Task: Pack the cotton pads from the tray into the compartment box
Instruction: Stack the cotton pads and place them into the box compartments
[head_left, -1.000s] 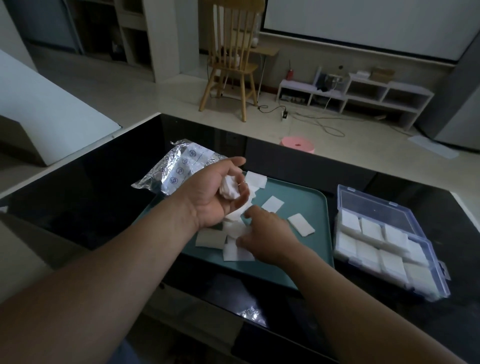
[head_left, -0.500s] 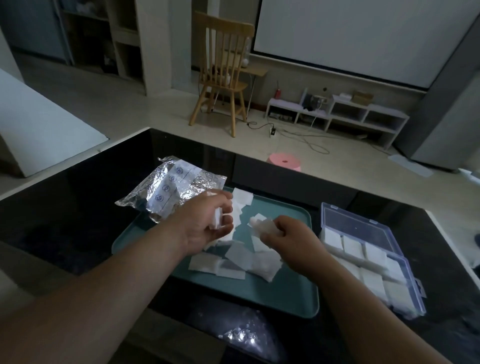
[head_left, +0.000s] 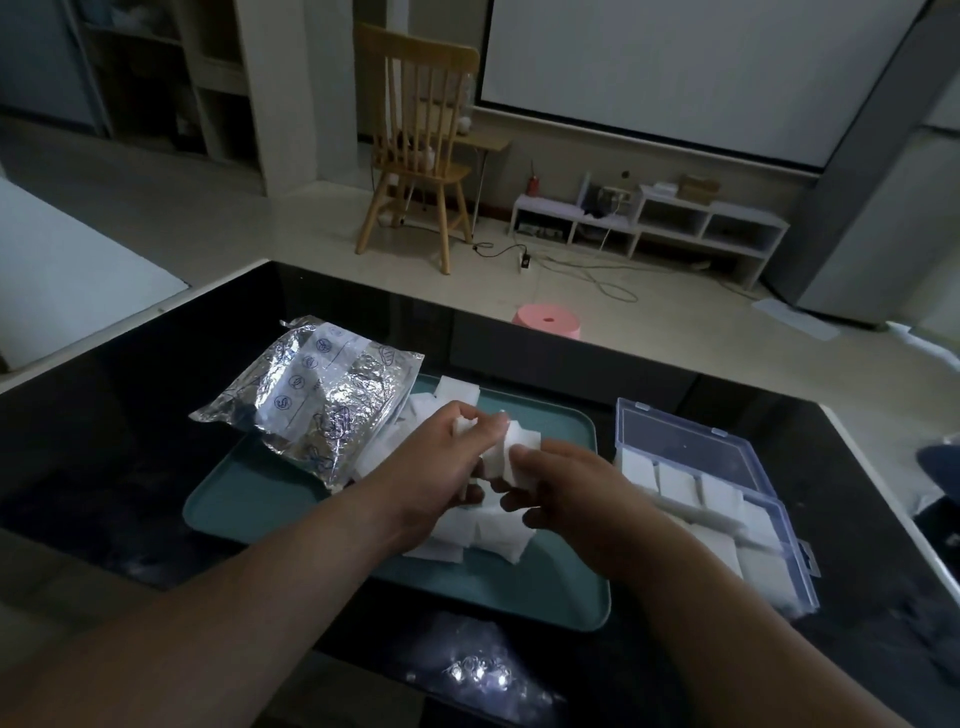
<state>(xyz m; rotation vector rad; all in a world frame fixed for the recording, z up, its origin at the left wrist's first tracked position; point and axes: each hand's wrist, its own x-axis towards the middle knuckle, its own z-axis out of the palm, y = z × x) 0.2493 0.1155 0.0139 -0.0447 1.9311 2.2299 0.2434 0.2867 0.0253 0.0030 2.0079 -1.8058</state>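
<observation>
A teal tray (head_left: 519, 587) lies on the black table with several white cotton pads (head_left: 483, 530) loose on it. Above the tray's middle my left hand (head_left: 441, 467) and my right hand (head_left: 566, 493) meet, both gripping a small stack of white cotton pads (head_left: 517, 452) between the fingers. More pads (head_left: 454, 392) lie at the tray's far edge. To the right stands the clear compartment box (head_left: 701, 499), lid open, its compartments holding stacked pads.
A crinkled silver foil bag (head_left: 317, 400) rests on the tray's far left corner. The glossy black table (head_left: 130, 415) ends just beyond the tray. On the floor behind are a pink stool (head_left: 546, 320), a wooden chair (head_left: 415, 150) and a low white shelf (head_left: 649, 223).
My right hand lifted a pad off the tray and moved left to meet my left hand; both now hold the stack together. The camera view shifted slightly.
</observation>
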